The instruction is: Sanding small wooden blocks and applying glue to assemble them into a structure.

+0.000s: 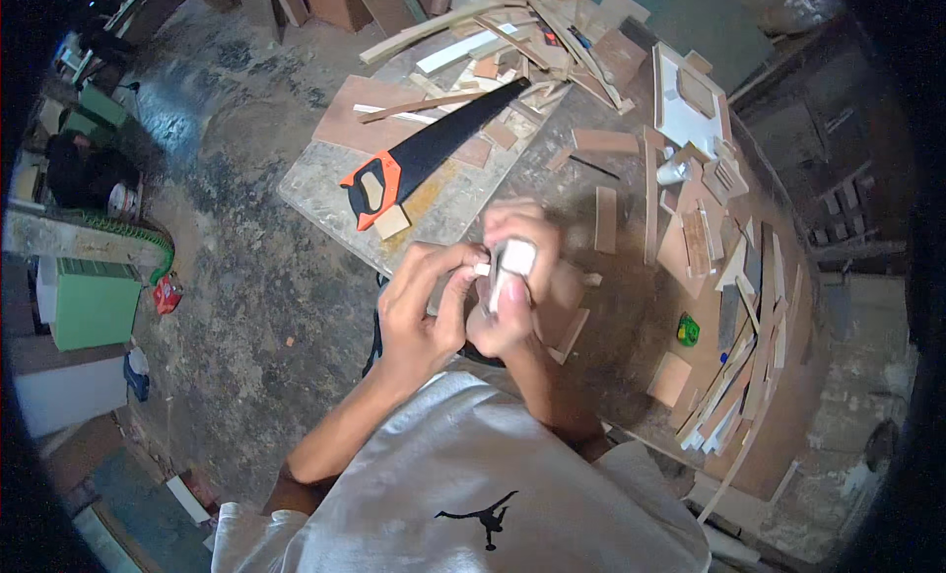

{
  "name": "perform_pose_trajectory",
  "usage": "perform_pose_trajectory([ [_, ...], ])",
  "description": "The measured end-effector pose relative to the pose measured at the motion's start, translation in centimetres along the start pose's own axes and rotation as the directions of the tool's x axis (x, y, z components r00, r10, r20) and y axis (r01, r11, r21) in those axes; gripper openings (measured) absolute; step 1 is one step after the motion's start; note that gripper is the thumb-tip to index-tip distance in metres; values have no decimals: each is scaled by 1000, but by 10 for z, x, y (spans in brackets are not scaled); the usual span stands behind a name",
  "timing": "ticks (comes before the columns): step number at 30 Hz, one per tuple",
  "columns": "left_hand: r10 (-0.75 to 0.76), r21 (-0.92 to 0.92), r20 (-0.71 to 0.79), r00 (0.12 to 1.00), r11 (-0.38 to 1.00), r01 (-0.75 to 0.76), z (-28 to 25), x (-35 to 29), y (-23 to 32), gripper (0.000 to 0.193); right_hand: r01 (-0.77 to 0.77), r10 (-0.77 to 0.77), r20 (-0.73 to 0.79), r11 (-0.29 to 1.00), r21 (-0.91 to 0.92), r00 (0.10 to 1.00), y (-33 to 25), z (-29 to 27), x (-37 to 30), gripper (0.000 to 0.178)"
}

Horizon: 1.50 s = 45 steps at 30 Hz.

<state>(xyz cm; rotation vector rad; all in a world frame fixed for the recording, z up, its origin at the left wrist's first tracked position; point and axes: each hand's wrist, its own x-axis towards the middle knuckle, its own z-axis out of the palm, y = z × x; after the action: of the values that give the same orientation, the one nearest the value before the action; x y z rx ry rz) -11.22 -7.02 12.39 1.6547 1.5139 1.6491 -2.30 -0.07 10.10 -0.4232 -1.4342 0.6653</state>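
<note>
Close in front of my chest, my left hand (pixel 419 297) pinches a small pale piece of wood (pixel 482 269) between thumb and fingertips. My right hand (pixel 520 292), partly smeared by motion, grips a small pale block (pixel 517 258) with a greyish edge facing the left hand. The block and the wood piece are almost touching; whether they meet cannot be made out. Beyond the hands a handsaw (pixel 434 134) with a black blade and orange-black handle lies on the worn board (pixel 325 189), a small wood offcut (pixel 391 223) beside its handle.
Wood strips (pixel 493 41) and offcuts are piled at the far end. To the right lie a white bottle (pixel 673 171), a green tape measure (pixel 688 329), a white-faced panel (pixel 680 100) and a stack of long strips (pixel 739 376). A green cabinet (pixel 97 305) stands left.
</note>
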Motion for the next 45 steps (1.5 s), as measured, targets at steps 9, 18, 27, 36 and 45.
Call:
perform_pose_trajectory([
  [9, 27, -36, 3, 1000, 999, -27, 14, 5, 1, 18, -150, 151, -84, 988, 21, 985, 5, -13, -2, 30],
  [18, -181, -118, 140, 973, 973, 198, 33, -15, -23, 15, -267, 266, -30, 944, -193, 963, 13, -43, -30, 41],
  [27, -690, -346, 511, 513, 381, 857, 30, -63, -122, 30, -849, 508, -687, 215, -482, 519, 1, -211, -115, 40],
  [36, -727, -341, 544, 419, 264, 902, 43, -52, -138, 28, -429, 203, -602, -532, -730, 772, 24, -313, -197, 44],
  [45, -680, -414, 602, 418, 182, 892, 64, -60, -155, 26, -572, 539, -350, 324, -754, 766, 17, -186, -116, 23],
])
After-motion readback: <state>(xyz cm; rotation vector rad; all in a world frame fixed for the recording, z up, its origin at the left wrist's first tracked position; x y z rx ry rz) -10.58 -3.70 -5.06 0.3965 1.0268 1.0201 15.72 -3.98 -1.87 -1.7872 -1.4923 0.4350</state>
